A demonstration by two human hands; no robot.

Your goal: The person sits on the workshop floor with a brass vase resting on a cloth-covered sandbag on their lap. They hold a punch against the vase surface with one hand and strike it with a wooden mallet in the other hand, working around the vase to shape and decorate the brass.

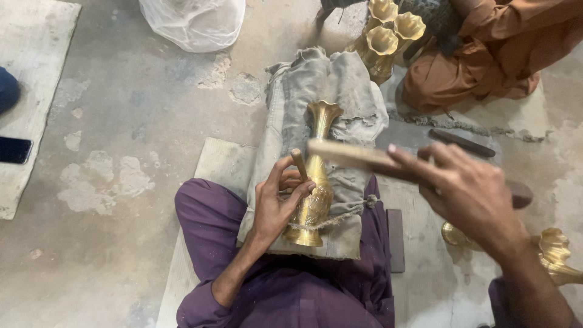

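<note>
A brass vase (317, 182) with a flared mouth lies on a grey cloth-wrapped block (346, 85) that rests across my purple-clad lap. My left hand (276, 203) steadies the vase's body and pinches a short rod-like tool (299, 163) upright against it. My right hand (470, 188) is raised at the right, shut on a flat wooden stick (349, 155) that reaches left over the vase's neck. The stick is blurred.
Three more brass vases (388, 36) stand at the top beside another person in orange clothing (486, 54). Another brass piece (549, 249) lies at the right. A white plastic bag (194, 21), a dark phone (13, 149) and a dark bar (461, 143) sit on the concrete floor.
</note>
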